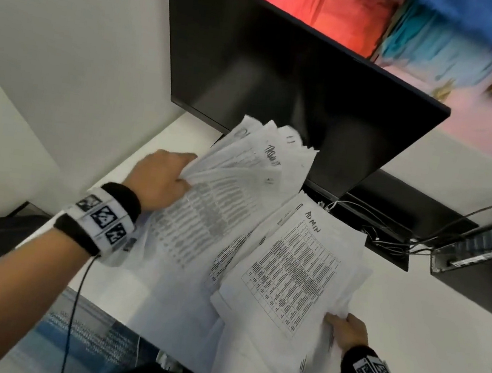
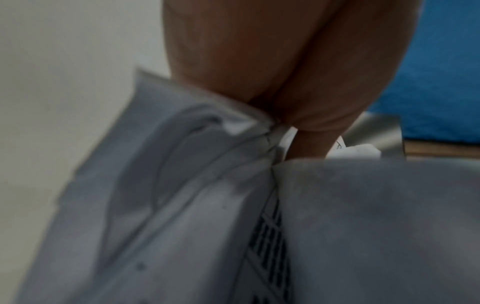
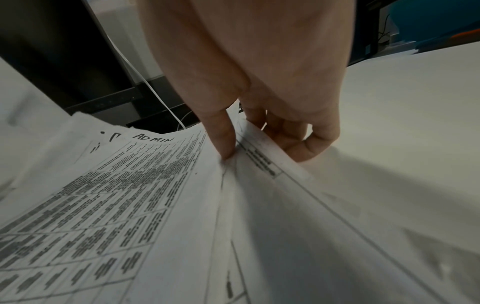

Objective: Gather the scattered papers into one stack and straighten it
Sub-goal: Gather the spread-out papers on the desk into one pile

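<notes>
The left hand (image 1: 158, 179) pinched a fanned bundle of white printed table sheets (image 1: 239, 179), lifted before the black monitor (image 1: 284, 75). The right hand (image 1: 347, 331) pinched the edge of the sheets headed "ADMIN" (image 1: 293, 267) on the white desk (image 1: 423, 328).

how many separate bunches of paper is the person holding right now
2. A fanned bunch of printed white sheets is in the left hand's grip by the black monitor; the pile topped by the handwritten "ADMIN" sheet is pinched by the right hand. Loose sheets beneath may hide more.
</notes>
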The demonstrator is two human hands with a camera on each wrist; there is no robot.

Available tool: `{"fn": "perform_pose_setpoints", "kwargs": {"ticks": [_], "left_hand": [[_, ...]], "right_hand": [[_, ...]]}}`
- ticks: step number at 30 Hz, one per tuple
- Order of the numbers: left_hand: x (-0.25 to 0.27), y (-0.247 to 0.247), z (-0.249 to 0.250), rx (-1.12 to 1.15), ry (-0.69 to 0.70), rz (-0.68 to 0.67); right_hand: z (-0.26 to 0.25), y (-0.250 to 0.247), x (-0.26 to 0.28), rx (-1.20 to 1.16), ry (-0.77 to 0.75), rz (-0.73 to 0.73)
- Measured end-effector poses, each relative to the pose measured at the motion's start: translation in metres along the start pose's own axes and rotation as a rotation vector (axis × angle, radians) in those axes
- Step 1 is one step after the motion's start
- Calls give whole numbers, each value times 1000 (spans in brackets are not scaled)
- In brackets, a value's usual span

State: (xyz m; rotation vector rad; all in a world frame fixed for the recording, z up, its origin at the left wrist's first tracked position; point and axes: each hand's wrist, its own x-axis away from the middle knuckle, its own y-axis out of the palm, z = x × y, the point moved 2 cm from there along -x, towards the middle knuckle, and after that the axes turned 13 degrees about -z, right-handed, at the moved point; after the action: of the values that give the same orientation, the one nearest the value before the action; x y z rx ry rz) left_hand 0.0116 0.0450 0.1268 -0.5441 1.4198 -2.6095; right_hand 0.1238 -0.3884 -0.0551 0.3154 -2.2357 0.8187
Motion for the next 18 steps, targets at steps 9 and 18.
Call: {"fn": "perform_pose_setpoints", "kwargs": {"ticks": [9, 18], "left_hand": [[55, -64, 72, 697, 217, 88], [-10, 148, 69, 845, -133, -275]], "right_hand": [[1, -10, -6, 11, 7, -109], [7, -30, -9, -329, 21, -93]]}}
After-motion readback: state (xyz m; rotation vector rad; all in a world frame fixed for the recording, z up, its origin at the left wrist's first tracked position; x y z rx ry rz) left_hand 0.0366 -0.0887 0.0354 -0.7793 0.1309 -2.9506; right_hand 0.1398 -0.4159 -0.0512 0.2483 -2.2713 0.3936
